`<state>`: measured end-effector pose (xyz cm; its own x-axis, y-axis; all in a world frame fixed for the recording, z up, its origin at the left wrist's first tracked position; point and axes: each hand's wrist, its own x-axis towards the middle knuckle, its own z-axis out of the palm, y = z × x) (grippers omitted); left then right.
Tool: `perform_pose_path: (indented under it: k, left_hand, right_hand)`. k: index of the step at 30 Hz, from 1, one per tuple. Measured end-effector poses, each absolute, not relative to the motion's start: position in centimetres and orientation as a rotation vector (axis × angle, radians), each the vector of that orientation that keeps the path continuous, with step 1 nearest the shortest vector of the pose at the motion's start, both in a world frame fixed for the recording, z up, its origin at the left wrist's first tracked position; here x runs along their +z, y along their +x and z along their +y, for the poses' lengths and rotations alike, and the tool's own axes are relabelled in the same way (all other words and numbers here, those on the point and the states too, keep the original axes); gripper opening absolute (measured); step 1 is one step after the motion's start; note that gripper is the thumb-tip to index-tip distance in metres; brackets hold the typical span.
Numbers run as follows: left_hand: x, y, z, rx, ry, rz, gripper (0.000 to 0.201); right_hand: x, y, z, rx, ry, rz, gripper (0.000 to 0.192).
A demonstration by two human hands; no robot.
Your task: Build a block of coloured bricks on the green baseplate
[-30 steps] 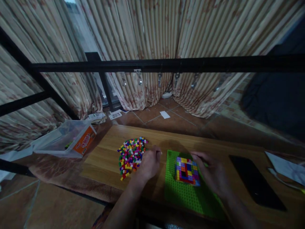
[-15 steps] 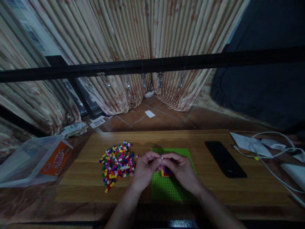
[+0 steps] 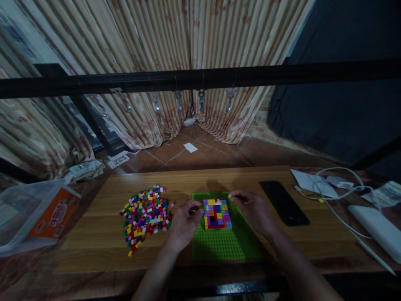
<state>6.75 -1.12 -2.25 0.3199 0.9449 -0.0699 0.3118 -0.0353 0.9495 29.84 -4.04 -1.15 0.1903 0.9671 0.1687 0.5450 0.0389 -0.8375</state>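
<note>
A green studded baseplate [image 3: 224, 246] lies on the wooden table, carrying a rectangular block of multicoloured toy bricks [image 3: 217, 214]. My right hand [image 3: 252, 209] is beside the plate's upper right, its thumb and fingers pinching a small white brick [image 3: 230, 195]. At the block's left edge, my left hand [image 3: 186, 221] has its fingers curled, with a gap between thumb and forefinger; I see nothing in it. Left of it spreads a pile of loose toy bricks [image 3: 148, 211] in many colours.
A black phone [image 3: 283, 202] lies right of the plate. Beyond it are white cables [image 3: 340, 196] and a white device [image 3: 374, 230]. A clear plastic box [image 3: 21, 213] with an orange label stands left of the table [image 3: 94, 246]. A dark rail [image 3: 156, 80] crosses behind.
My hands, together over the block before, have moved apart, uncovering it. The small white brick has gone right with my right hand. The view has shifted slightly.
</note>
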Motion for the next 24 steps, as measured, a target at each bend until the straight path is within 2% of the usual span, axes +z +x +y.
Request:
perform_pose_path:
  k: [24]
  left_hand:
    - [-1.9, 7.2, -1.5, 0.609, 1.699, 1.209, 0.020]
  right_hand:
    - [-2.6, 28.1, -2.6, 0.732, -1.644, -1.611, 0.017]
